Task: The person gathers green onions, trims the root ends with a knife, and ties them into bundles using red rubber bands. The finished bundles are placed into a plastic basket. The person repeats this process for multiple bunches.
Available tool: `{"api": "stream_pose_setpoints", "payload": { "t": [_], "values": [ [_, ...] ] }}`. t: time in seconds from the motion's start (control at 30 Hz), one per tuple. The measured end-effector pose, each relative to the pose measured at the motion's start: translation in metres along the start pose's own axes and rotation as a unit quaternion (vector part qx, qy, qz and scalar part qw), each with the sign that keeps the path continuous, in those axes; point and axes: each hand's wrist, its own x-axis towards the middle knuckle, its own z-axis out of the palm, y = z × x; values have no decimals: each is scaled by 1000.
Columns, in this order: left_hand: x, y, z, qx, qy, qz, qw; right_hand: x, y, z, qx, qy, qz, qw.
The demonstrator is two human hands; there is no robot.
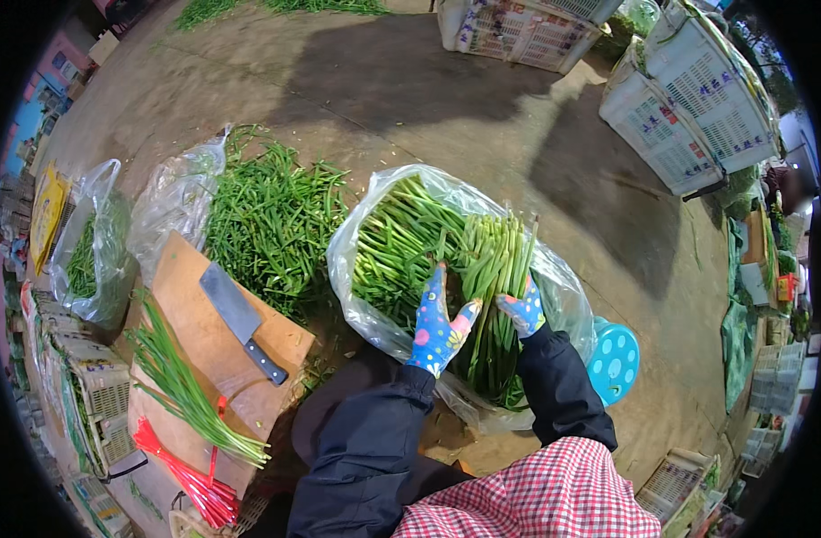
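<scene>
A clear plastic bag (346,296) lies spread wide before me, filled with cut leafy green stalks (397,249). My left hand (440,329), in a blue glove with a flower print, is over the bag with thumb and fingers apart, holding nothing. My right hand (526,311), gloved alike, grips the side of an upright bundle of green stalks (494,262); its thumb lies across the near side, and part of its fingers is hidden. The bundle's cut ends point away from me, and its leaves hang down inside the bag.
Left, a wooden board (181,282) holds a cleaver (239,316), long green leaves (188,376) and red ties (188,477). A heap of green trimmings (269,222) lies beyond it. A blue stool (613,363) stands right of the bag; white crates (693,114) are stacked farther off.
</scene>
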Motion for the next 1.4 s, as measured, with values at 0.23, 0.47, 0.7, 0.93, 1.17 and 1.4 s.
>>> {"api": "stream_pose_setpoints", "payload": {
  "t": [0.23, 0.47, 0.7, 0.93, 1.17, 1.4],
  "values": [
    [2, -4, -6, 169, 6, 35, 985, -17, 12, 14, -31, -11, -10, 999],
    [0, -22, -17, 102, -83, -23, 991, -15, 13, 32, 8, -12, -11, 1000],
    [-15, -18, -9, 60, -113, -31, 991, -11, 4, 33, 5, -32, 44, 999],
    [4, -23, -16, -137, 23, -39, 990, -10, 2, 47, -46, -136, 62, 988],
    [23, -55, -38, -380, -196, -338, 838, -11, 10, 16, 27, -150, 142, 978],
    [13, -72, -23, -311, -67, -248, 915, -8, -28, 53, -115, -135, -17, 984]
  ]
}}
